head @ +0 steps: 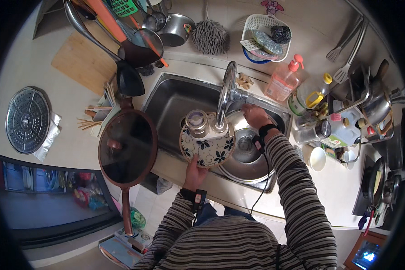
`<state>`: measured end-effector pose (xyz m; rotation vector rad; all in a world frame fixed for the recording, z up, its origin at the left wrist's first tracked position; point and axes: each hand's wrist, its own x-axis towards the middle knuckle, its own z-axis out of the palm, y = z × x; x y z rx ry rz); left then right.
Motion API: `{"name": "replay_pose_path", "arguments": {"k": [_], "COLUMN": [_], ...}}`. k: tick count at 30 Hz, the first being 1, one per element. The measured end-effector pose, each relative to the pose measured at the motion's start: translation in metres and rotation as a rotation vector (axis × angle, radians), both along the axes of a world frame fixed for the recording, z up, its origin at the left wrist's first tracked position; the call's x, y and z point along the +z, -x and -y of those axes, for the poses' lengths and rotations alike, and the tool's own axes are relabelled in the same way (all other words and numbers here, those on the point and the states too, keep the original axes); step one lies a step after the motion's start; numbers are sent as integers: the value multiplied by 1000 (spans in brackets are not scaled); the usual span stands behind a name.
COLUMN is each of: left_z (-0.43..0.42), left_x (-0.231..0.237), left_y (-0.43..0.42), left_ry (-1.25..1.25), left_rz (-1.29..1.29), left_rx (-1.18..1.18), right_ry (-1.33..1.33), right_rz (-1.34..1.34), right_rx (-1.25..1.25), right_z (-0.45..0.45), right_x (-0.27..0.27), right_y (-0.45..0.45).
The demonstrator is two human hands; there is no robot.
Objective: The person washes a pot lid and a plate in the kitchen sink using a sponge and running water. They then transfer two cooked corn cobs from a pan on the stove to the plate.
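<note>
My left hand (195,173) grips the near rim of a floral-patterned plate (207,152), its thumb on the face. The plate is over the divider of a double-bowl steel sink (175,98), partly hidden beneath the faucet (226,91) and its filter head (197,123). My right hand (254,115) is at the faucet's base, above the far rim of a large metal basin (253,172) in the right bowl; its fingertips are partly hidden, so whether they grip anything cannot be told. Dark bands with small devices are on both wrists, and a cable hangs from the right one.
A lidded frying pan (127,148) overlaps the sink's left edge in view. Behind the sink are ginger pieces (244,81) and a pink soap pump bottle (283,81). An oil bottle (307,98), a glass jar (313,132) and a white cup (317,159) stand at the right.
</note>
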<state>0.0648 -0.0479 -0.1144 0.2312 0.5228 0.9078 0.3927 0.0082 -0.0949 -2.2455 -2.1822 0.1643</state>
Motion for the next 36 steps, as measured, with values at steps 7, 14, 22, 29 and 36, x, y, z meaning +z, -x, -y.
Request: {"name": "replay_pose_path", "arguments": {"k": [7, 14, 22, 29, 36], "left_z": [-3, -1, 5, 3, 11], "left_x": [5, 15, 35, 48, 52], "left_y": [2, -1, -4, -13, -23], "left_ry": [-47, -37, -51, 75, 358], "left_rz": [-52, -6, -120, -121, -133], "left_rx": [51, -1, -69, -318, -614], "right_ry": [-41, -244, -135, 191, 249], "right_rz": [-161, -578, -1230, -1823, -1701], "right_rx": [-64, -236, -319, -484, -450], "right_z": [7, 6, -16, 10, 30], "right_x": [-7, -15, -46, -2, 51], "right_y": [3, 3, -12, -23, -35]}}
